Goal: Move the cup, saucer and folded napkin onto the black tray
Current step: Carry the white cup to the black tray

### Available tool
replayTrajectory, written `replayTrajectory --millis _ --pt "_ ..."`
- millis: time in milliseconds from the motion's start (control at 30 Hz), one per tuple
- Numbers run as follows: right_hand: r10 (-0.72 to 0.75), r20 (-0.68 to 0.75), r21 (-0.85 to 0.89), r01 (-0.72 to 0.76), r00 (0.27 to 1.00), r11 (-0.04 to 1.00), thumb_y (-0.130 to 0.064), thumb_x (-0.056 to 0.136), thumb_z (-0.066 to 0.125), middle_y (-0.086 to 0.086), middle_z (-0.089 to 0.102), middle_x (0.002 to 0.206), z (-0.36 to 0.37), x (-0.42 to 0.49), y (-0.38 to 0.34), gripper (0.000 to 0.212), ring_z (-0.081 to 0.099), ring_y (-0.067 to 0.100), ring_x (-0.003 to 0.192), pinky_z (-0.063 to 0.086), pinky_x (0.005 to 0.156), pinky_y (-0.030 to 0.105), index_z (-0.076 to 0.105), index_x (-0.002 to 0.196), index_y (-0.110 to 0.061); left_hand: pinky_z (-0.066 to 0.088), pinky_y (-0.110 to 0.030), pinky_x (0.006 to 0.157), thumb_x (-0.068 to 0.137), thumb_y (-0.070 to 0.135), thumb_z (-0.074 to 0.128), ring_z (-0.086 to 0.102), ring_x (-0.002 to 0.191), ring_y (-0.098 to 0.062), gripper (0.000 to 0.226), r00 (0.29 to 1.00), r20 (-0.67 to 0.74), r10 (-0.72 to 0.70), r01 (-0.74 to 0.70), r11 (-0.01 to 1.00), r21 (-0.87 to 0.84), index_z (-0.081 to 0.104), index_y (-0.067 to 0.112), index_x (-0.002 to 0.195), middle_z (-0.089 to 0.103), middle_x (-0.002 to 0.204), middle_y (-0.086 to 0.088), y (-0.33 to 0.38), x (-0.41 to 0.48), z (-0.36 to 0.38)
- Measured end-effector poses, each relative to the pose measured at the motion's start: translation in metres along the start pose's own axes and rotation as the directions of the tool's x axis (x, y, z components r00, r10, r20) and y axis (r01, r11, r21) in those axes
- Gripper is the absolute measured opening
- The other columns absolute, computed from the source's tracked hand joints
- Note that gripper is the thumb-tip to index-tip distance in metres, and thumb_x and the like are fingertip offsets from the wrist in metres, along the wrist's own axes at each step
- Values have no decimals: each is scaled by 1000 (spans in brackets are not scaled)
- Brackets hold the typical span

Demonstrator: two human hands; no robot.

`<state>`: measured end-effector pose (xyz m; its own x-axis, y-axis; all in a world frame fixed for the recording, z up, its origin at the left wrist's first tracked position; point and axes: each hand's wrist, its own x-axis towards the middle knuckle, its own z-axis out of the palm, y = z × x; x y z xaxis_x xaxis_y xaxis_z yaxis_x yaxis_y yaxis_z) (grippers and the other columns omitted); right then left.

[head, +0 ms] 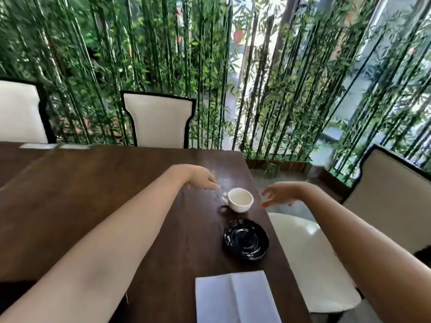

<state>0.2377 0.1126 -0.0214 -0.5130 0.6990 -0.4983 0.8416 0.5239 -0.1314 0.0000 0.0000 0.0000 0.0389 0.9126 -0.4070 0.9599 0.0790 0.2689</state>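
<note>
A white cup [240, 199] stands upright on the dark wooden table [93, 206], its handle toward the left. Nearer to me lies a glossy black saucer [246, 239], apart from the cup. A folded white napkin [235, 297] lies at the bottom edge of the view. My left hand [200, 179] hovers just left of the cup, fingers apart and pointing at it, holding nothing. My right hand [281, 193] hovers to the cup's right, over the table's edge, fingers spread and empty. No black tray is in view.
The table's right edge runs close by the cup and saucer. A white round seat [310, 259] sits below that edge. Cream chairs [159, 120] with black frames stand behind the table and at right [391, 194]. Bamboo stalks fill the background.
</note>
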Motion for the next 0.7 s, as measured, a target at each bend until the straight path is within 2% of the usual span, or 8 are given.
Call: replayTrajectory --millis 100,167,233,300,367,433,533,700 --pt "1 3 17 -1 1000 1000 -53 84 58 1 48 139 16 20 17 64 55 20 106 56 73 30 43 137 -21 53 -41 88 94 45 41 55 99 -19 45 1000 6 -2 2 1000 -27 51 20 130 53 132 -3 2 24 15" --pt "4 32 70 -6 999 997 -48 86 59 3 49 138 31 38 29 60 55 21 103 55 70 30 44 136 -19 49 -38 92 94 44 42 54 103 -18 42 1000 11 4 -4 998 -69 53 23 129 53 133 -2 -1 44 31" --pt "5 36 93 -8 999 996 -46 86 59 5 50 138 45 59 41 62 55 24 113 53 81 33 44 137 -13 41 -27 94 93 43 43 51 117 -17 40 1000 8 1 0 994 -111 52 27 129 53 135 2 -6 68 48" --pt "8 23 111 -11 1000 994 -47 85 61 8 52 137 58 79 52 65 52 24 121 45 97 31 45 136 -10 35 -25 97 93 42 46 49 122 -17 40 1000 2 -13 13 987 -158 51 27 130 54 135 2 -10 93 69" --pt "2 6 149 -3 1000 989 -45 85 63 8 55 135 70 100 63 63 52 23 121 39 91 22 47 133 -8 35 -23 97 91 40 49 49 123 -18 45 999 1 -43 42 974 -224 47 24 134 54 135 -2 -13 118 91" --pt "-3 8 228 1 1000 974 -37 85 66 11 52 136 80 121 71 63 50 23 123 36 90 20 45 134 -5 36 -21 96 89 40 54 50 122 -18 52 995 -22 -97 85 945 -315 43 23 137 53 137 -5 -15 139 112" --pt "-16 -5 390 17 1000 921 -25 81 72 15 45 141 95 152 80 71 43 25 130 35 106 30 36 139 -3 37 -29 101 85 39 60 47 126 -21 58 970 -147 -192 121 912 -391 42 23 138 50 139 -4 -16 164 135" --pt "-98 -95 564 135 991 815 -13 72 80 11 49 138 110 200 93 79 46 25 128 37 108 43 36 137 -9 43 -35 96 77 32 70 50 122 -24 62 904 -321 -282 74 844 -532 46 21 133 56 132 -5 -12 198 163"
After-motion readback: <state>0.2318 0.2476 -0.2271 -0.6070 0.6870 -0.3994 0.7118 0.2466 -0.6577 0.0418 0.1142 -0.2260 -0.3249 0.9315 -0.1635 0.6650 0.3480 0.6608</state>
